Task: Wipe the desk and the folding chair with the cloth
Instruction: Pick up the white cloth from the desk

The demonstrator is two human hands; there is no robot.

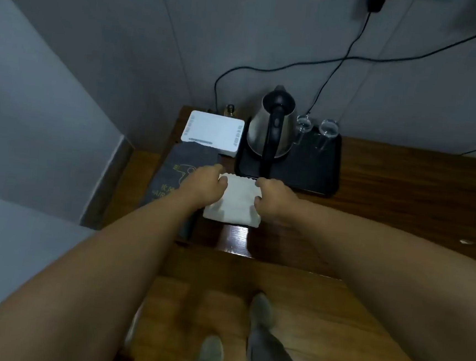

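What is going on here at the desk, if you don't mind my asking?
A person stands at a wooden desk, with the left hand and the right hand gripping opposite sides of a folded white cloth that lies on the desk's near edge. Behind it, a kettle and two glasses sit on a black tray, beside a white box. No folding chair is in view.

A single wide-angle view from the person's head looks steeply forward and down, close over the near edge of the dark brown wooden desk (402, 194). It faces the grey wall (243, 37) behind the desk's far edge, and takes in the wooden floor (220, 308) below.
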